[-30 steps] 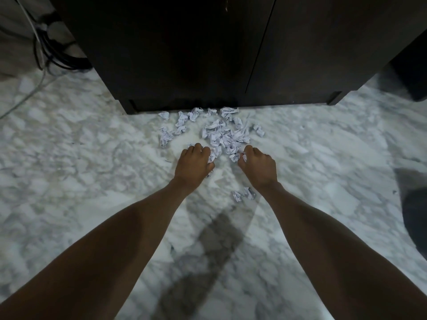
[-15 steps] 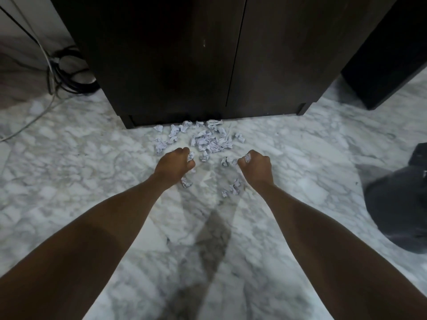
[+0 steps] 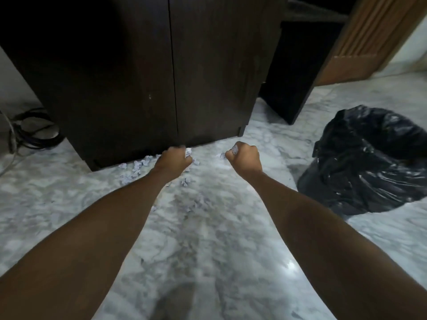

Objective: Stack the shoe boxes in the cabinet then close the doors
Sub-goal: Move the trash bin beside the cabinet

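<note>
A dark wooden cabinet [image 3: 138, 77] stands on the marble floor with both doors shut. No shoe boxes are visible. Small crumpled paper scraps [image 3: 136, 168] lie scattered on the floor in front of the cabinet's base. My left hand [image 3: 173, 161] is a fist closed on paper scraps, raised just above the pile. My right hand [image 3: 245, 159] is also a fist with crumpled paper showing between the fingers, held to the right of the pile.
A black plastic bin bag [image 3: 367, 162] sits open on the floor at the right. Dark furniture [image 3: 298, 72] and a wooden door [image 3: 369, 38] stand behind it. Black cables [image 3: 30, 130] coil on the floor at the left.
Both hands closed on paper scraps from the pile and lifted off the floor. The view swung right, bringing the black bin bag into sight.
</note>
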